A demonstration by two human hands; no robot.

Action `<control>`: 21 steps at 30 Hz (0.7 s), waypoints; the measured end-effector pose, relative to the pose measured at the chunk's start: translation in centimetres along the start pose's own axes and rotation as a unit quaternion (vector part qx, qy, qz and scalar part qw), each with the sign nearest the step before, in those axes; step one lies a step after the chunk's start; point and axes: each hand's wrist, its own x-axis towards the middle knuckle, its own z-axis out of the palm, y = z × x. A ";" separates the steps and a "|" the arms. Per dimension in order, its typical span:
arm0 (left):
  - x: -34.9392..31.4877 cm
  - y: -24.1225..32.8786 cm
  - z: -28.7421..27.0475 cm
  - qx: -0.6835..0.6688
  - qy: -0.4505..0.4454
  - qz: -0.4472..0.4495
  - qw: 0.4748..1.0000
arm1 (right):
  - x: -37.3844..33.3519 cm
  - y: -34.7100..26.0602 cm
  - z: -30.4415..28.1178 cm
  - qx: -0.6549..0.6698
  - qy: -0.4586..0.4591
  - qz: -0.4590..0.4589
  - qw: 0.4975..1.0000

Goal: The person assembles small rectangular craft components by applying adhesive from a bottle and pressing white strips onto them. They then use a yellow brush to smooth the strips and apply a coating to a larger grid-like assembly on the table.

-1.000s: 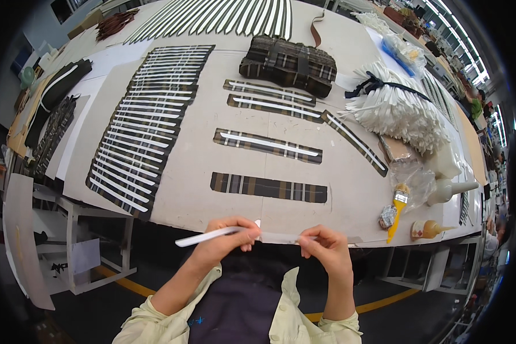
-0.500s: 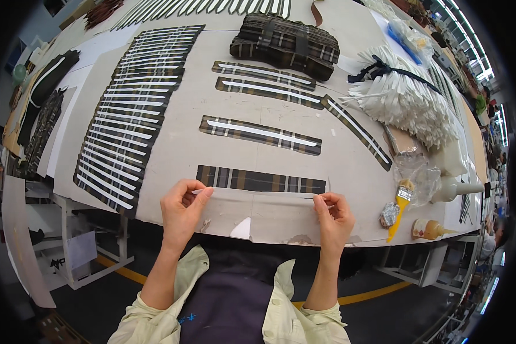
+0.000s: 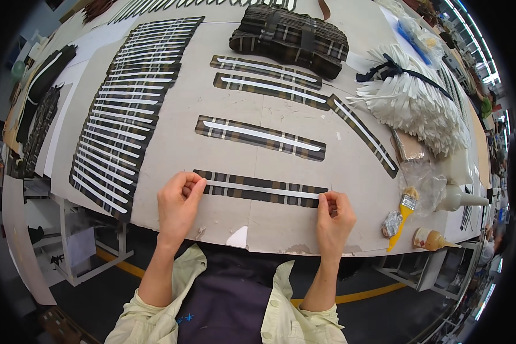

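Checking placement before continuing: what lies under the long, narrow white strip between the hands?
A long, dark plaid fabric strip shows along both long edges of the white strip. The fabric's middle band beneath is covered; whether they touch there cannot be told.

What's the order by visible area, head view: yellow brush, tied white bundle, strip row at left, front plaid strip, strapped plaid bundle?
1. Strip row at left
2. Strapped plaid bundle, tied white bundle: too alike to rank
3. Front plaid strip
4. Yellow brush
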 end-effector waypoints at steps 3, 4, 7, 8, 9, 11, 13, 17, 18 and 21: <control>0.1 0.0 0.2 -0.006 0.006 -0.003 1.000 | 0.1 -0.1 0.0 -0.006 -0.001 0.002 1.000; 0.2 0.0 0.1 -0.006 0.004 -0.005 1.000 | 0.1 -0.1 0.1 -0.012 -0.002 0.002 1.000; 0.4 0.2 0.0 0.004 0.000 -0.011 1.000 | 0.3 -0.2 0.1 -0.032 -0.004 -0.010 0.999; 0.4 0.3 0.0 0.009 0.000 -0.014 1.000 | 0.3 -0.2 0.1 -0.038 -0.004 -0.016 0.999; 0.5 0.4 0.0 0.010 -0.003 -0.021 1.000 | 0.3 -0.2 0.1 -0.040 -0.004 -0.016 0.999; 0.5 0.5 0.0 0.012 -0.007 -0.034 0.999 | 0.3 -0.1 0.2 -0.045 -0.005 -0.017 0.999; 0.6 0.6 0.0 0.014 -0.006 -0.036 0.999 | 0.4 -0.2 0.2 -0.054 -0.008 -0.026 0.998; 0.6 0.5 0.1 0.013 -0.007 -0.037 0.999 | 0.4 -0.3 0.2 -0.064 -0.010 -0.034 0.997; 0.7 0.4 0.1 0.015 -0.007 -0.036 0.999 | 0.4 -0.3 0.2 -0.066 -0.011 -0.037 0.997; 0.7 0.3 0.1 0.019 -0.006 -0.030 0.999 | 0.4 -0.5 0.3 -0.069 -0.014 -0.042 0.997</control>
